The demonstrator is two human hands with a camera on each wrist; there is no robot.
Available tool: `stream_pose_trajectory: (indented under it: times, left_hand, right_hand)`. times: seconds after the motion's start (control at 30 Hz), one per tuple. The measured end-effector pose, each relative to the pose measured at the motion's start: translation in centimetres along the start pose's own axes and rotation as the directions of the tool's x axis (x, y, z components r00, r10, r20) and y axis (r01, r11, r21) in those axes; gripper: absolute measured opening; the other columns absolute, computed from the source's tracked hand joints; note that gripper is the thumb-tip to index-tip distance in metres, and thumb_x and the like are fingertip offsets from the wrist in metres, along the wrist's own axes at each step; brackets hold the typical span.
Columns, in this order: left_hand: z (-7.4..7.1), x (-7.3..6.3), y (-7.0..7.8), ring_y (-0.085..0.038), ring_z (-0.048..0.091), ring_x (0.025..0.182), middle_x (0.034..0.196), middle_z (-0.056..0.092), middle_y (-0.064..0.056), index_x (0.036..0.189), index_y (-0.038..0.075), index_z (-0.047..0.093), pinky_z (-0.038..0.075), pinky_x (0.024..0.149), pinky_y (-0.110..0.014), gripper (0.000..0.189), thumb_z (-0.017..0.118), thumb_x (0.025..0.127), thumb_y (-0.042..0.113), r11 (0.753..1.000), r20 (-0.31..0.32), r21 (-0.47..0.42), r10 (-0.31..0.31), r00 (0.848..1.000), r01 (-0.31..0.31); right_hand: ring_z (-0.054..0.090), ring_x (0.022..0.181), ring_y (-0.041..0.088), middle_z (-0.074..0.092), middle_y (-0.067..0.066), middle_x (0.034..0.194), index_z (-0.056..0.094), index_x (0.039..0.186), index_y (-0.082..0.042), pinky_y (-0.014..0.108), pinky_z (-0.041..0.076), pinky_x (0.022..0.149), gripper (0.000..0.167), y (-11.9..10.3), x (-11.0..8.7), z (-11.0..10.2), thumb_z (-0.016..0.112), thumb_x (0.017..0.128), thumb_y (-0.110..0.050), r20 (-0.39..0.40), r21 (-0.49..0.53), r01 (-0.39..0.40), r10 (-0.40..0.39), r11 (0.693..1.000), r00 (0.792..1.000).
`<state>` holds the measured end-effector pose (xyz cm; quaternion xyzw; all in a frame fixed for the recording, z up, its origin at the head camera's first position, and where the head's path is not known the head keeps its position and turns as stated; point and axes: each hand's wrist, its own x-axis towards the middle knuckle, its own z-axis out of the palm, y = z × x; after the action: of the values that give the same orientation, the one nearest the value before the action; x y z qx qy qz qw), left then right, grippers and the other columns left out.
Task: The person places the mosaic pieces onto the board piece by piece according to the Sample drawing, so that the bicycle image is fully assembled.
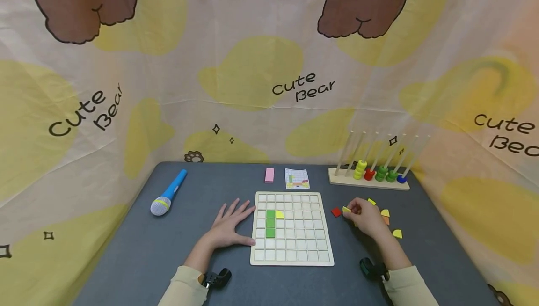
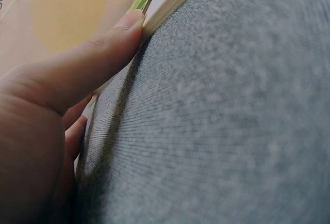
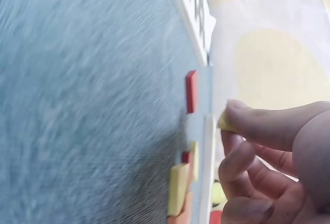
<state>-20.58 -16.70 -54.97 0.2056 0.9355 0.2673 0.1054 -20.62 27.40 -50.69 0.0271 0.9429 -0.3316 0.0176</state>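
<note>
A white gridded board (image 1: 301,245) lies on the dark table, with green square tiles (image 1: 270,223) in one column and a yellow quarter-round tile (image 1: 280,214) beside the top one. My left hand (image 1: 227,231) has its fingers spread at the board's left side; in the left wrist view the thumb (image 2: 111,46) touches the board's edge. To the right of the board, my right hand (image 1: 367,218) pinches a small yellow tile (image 3: 225,123) between thumb and fingers, held above the table. Close by lie a red tile (image 1: 336,212), several yellow tiles (image 1: 397,234) and an orange one (image 1: 386,221).
Behind the board are a pink block (image 1: 269,175) and a small pattern card (image 1: 296,179). A peg rack (image 1: 332,178) with coloured beads stands at the back right. At the left lies a blue toy microphone (image 1: 169,193). A printed cloth (image 1: 252,72) hangs behind the table.
</note>
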Motion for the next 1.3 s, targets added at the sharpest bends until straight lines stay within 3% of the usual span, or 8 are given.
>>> stream_pose_trajectory:
  times: [0.13,0.23,0.53,0.77,1.3]
  left_hand:
    - [0.0,0.1,0.0,-0.03,0.002,0.158,0.169,0.022,0.004,0.159,0.035,0.031,-0.006,0.123,-0.062,0.107,0.075,0.07,0.075,1.0,0.004,-0.002,-0.004,1.0,0.004]
    - [-0.1,0.1,0.1,-0.03,0.002,0.158,0.169,0.021,0.004,0.159,0.035,0.031,-0.006,0.123,-0.062,0.107,0.074,0.07,0.075,1.0,0.006,0.0,-0.007,1.0,0.007]
    - [-0.4,0.2,0.1,-0.03,0.002,0.158,0.169,0.021,0.005,0.16,0.035,0.031,-0.006,0.123,-0.061,0.106,0.075,0.071,0.074,1.0,0.003,-0.005,0.005,1.0,-0.005]
    - [-0.4,0.1,0.1,-0.03,0.002,0.158,0.169,0.021,0.005,0.159,0.035,0.032,-0.006,0.123,-0.062,0.106,0.075,0.071,0.074,1.0,0.0,-0.007,0.001,1.0,-0.001]
    - [-0.2,-0.3,0.1,-0.03,0.002,0.158,0.169,0.022,0.004,0.159,0.035,0.032,-0.006,0.123,-0.062,0.105,0.075,0.071,0.073,1.0,0.003,-0.007,0.002,1.0,-0.002]
  right_hand:
    - [0.056,0.079,0.023,0.068,0.013,0.101,0.068,0.121,-0.008,0.029,0.05,0.062,0.03,-1.1,-0.2,-0.2,0.073,0.093,-0.016,-0.004,0.002,0.057,-0.057,0.998,0.998]
    - [0.057,0.08,0.022,0.069,0.014,0.109,0.069,0.124,-0.01,0.029,0.051,0.063,0.03,-2.0,-0.4,-0.2,0.071,0.094,-0.016,-0.006,0.009,0.095,-0.095,0.995,0.995]
    - [0.059,0.068,0.016,0.07,0.002,0.081,0.072,0.105,-0.008,0.028,0.05,0.057,0.016,-4.6,-1.0,0.2,0.075,0.092,-0.017,-0.027,0.105,0.113,-0.11,0.988,0.994]
    - [0.059,0.077,0.018,0.071,0.001,0.089,0.075,0.098,-0.013,0.027,0.051,0.064,0.011,-6.4,-1.2,1.1,0.079,0.088,-0.014,-0.025,0.092,0.155,-0.153,0.984,0.988]
    - [0.058,0.073,0.014,0.07,-0.005,0.084,0.077,0.092,-0.018,0.025,0.049,0.062,0.008,-9.5,-2.0,5.2,0.082,0.086,-0.018,0.082,0.203,0.193,-0.213,0.96,0.974]
